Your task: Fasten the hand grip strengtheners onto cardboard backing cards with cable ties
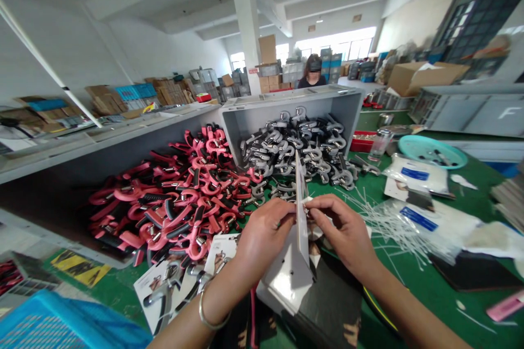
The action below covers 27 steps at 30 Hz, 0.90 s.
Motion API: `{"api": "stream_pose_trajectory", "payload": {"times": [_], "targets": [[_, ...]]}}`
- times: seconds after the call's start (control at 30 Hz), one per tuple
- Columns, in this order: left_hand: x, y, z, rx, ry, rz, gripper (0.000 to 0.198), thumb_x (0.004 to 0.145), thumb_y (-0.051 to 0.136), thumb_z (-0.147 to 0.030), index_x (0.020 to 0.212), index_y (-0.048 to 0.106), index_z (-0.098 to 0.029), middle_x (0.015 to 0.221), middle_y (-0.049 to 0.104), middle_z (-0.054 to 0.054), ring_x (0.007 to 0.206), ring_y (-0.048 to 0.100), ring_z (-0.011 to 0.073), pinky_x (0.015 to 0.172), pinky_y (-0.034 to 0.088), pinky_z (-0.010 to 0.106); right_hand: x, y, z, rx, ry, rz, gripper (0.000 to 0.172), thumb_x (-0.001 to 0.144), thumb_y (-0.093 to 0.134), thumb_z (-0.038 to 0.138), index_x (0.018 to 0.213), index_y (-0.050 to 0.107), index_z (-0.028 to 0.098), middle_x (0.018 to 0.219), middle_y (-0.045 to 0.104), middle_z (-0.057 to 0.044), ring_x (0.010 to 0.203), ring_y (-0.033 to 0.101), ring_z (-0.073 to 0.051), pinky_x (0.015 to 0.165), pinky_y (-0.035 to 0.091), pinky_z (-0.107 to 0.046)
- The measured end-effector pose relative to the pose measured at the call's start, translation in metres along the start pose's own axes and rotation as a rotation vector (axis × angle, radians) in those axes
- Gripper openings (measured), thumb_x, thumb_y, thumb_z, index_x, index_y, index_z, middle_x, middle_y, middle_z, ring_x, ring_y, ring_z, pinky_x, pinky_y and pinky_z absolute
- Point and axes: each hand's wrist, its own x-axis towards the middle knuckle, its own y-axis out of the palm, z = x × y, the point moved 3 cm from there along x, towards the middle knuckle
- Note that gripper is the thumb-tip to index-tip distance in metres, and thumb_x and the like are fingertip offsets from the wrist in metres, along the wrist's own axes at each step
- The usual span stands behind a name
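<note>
A thin printed card (302, 223) stands upright, nearly edge-on to me, over a stack of similar cards (286, 278). My left hand (266, 229) is closed on the card's left side. At its right face, my right hand (344, 229) pinches with thumb and forefinger; what lies between those fingertips is too small to make out. Loose white cable ties (380, 223) fan out to the right of that hand. Left of the stack, grey spring hand grips (166, 289) lie on printed cards, partly behind my left forearm.
Red-pink hand grips (192, 191) spill from a tipped grey bin (36, 166). Another bin (262, 99) holds grey hand grips (286, 142). Plastic bags (417, 172), a turquoise tray (458, 147) and a glass jar (380, 144) stand right. A blue basket (61, 322) is near left. A person (311, 73) is beyond.
</note>
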Motion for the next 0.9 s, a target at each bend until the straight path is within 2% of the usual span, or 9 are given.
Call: {"api": "stream_pose_trajectory", "payload": {"times": [0.27,0.33,0.47,0.6,0.67,0.8,0.83,0.9], "targets": [[0.001,0.001,0.004,-0.065,-0.057,-0.009,0.013,0.091,0.057,-0.017,0.095,0.069,-0.020,0.092,0.071,0.003,0.086,0.066,0.0168,0.080,0.050,0.028,-0.003,0.001,0.001,0.036,-0.015,0.016,0.012,0.095,0.057,0.028,0.103,0.066,0.025,0.103,0.065,-0.003,0.098,0.062,-0.019,0.088,0.048,-0.032],[0.000,0.003,0.005,-0.129,-0.101,-0.015,0.013,0.091,0.058,-0.020,0.102,0.064,-0.020,0.097,0.071,0.003,0.089,0.067,0.0163,0.083,0.051,0.028,-0.003,0.001,-0.001,0.046,0.010,0.014,0.013,0.095,0.058,0.029,0.105,0.066,0.026,0.105,0.065,-0.003,0.098,0.062,-0.019,0.088,0.048,-0.032],[-0.001,0.003,0.006,-0.241,-0.120,-0.011,0.025,0.095,0.054,-0.025,0.119,0.052,-0.020,0.110,0.069,0.006,0.101,0.067,0.0171,0.092,0.051,0.030,-0.002,0.002,-0.004,0.128,0.067,0.001,0.014,0.093,0.061,0.031,0.106,0.064,0.026,0.105,0.065,-0.003,0.095,0.063,-0.019,0.085,0.049,-0.031],[-0.001,-0.006,0.001,-0.338,-0.154,0.100,0.037,0.099,0.041,-0.042,0.127,0.050,-0.019,0.111,0.069,0.009,0.102,0.067,0.0209,0.092,0.051,0.035,-0.001,0.003,-0.004,0.121,0.087,0.010,0.008,0.094,0.061,0.031,0.098,0.063,0.025,0.095,0.064,-0.001,0.086,0.062,-0.017,0.079,0.048,-0.030],[-0.001,-0.013,-0.007,-0.421,-0.183,0.179,0.048,0.098,0.039,-0.051,0.131,0.049,-0.018,0.113,0.069,0.011,0.102,0.067,0.0232,0.092,0.052,0.037,0.000,0.003,-0.001,0.053,0.038,0.016,0.006,0.095,0.058,0.029,0.092,0.061,0.024,0.093,0.062,-0.001,0.087,0.060,-0.017,0.081,0.047,-0.030],[0.003,-0.031,-0.019,-0.356,-0.336,0.255,0.049,0.088,0.060,-0.049,0.129,0.058,-0.023,0.125,0.065,0.009,0.112,0.062,0.0257,0.096,0.049,0.035,0.003,0.008,0.009,-0.058,-0.130,0.066,0.006,0.097,0.053,0.021,0.092,0.056,0.022,0.108,0.057,-0.006,0.108,0.054,-0.020,0.095,0.043,-0.035],[0.003,-0.034,-0.019,-0.333,-0.386,0.234,0.047,0.085,0.064,-0.047,0.126,0.061,-0.024,0.125,0.065,0.008,0.111,0.062,0.0253,0.093,0.050,0.033,0.004,0.010,0.011,-0.075,-0.155,0.076,0.006,0.097,0.052,0.020,0.093,0.055,0.022,0.111,0.056,-0.007,0.112,0.052,-0.020,0.098,0.041,-0.037],[0.004,-0.039,-0.012,-0.329,-0.497,0.134,0.045,0.082,0.067,-0.045,0.122,0.064,-0.024,0.115,0.070,0.006,0.095,0.067,0.0228,0.077,0.054,0.028,0.005,0.010,0.015,-0.094,-0.170,0.056,0.007,0.097,0.050,0.019,0.092,0.054,0.022,0.113,0.055,-0.007,0.114,0.051,-0.021,0.101,0.040,-0.040]]}}
